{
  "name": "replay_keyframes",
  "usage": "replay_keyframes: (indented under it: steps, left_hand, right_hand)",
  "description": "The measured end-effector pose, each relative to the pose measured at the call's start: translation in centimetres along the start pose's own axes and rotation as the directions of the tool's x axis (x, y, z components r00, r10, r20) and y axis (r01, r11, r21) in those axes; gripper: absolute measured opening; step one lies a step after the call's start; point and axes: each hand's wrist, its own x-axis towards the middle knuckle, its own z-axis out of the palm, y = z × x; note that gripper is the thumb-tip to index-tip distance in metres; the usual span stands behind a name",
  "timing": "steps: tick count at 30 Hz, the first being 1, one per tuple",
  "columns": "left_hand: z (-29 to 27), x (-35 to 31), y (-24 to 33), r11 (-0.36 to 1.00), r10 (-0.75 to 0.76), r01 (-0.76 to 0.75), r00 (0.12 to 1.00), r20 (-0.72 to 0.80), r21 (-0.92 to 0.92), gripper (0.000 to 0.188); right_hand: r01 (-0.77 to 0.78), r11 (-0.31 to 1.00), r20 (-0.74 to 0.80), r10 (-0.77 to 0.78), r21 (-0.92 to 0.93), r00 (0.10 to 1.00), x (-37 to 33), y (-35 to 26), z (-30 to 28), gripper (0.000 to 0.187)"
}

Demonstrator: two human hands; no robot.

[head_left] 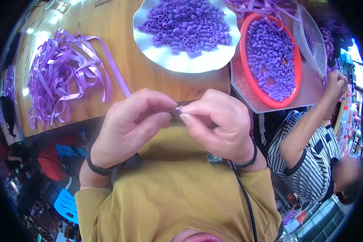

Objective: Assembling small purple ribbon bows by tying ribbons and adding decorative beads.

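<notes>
In front of my chest, just off the table edge, both hands meet fingertip to fingertip. My left hand [135, 123] is closed in a pinch on a thin, dark metallic piece, too small to name exactly. My right hand [222, 123] pinches a narrow bit of purple ribbon [178, 108] whose pale end shows between the two hands. A long strand [116, 71] runs from the ribbon pile [64, 78] on the left and disappears behind my left hand. Straight ahead stands a white wavy-rimmed plate [189, 66] heaped with small purple tube-shaped beads [185, 28].
A red oval basin [297, 76] of purple beads sits right of the plate, beside a clear plastic container [312, 44]. More ribbon [258, 6] lies behind it. At the right, a person in a striped shirt [306, 161] works with raised hands. A blue chair [66, 205] stands lower left.
</notes>
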Motion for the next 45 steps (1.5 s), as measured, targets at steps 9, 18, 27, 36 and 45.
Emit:
replay_keyframes:
  steps: [9, 18, 27, 36, 45]
  left_hand:
    - [-0.9, -0.4, 0.8, 0.967, -0.148, 0.159, 0.986, 0.071, -0.198, 0.023]
    - [-1.0, -0.7, 0.3, 0.976, 0.054, -0.04, 0.997, -0.059, 0.215, 0.008]
    - [-0.5, -0.6, 0.2, 0.883, 0.21, -0.187, 0.978, -0.006, 0.431, 0.014]
    - [-1.1, -1.0, 0.2, 0.874, 0.178, -0.206, 0.979, 0.104, 0.441, 0.01]
    - [-6.0, -2.9, 0.3, 0.899, -0.42, 0.428, 0.903, 0.092, -0.095, 0.021]
  right_hand:
    - [-0.065, 0.993, 0.024, 0.063, 0.095, 0.998, -0.2, 0.1, -0.3, 0.014]
    - [-0.173, 0.979, 0.165, 0.153, 0.112, 0.974, -0.4, -0.1, -0.5, 0.017]
    - [-0.247, 0.953, 0.381, 0.166, 0.175, 0.909, 0.4, -0.3, 0.0, 0.025]
    - [-0.218, 0.963, 0.381, 0.144, 0.161, 0.913, 0.1, -0.1, 0.0, 0.012]
    - [-0.354, 0.926, 0.209, 0.323, 0.134, 0.923, -0.5, -0.1, -2.9, 0.01]
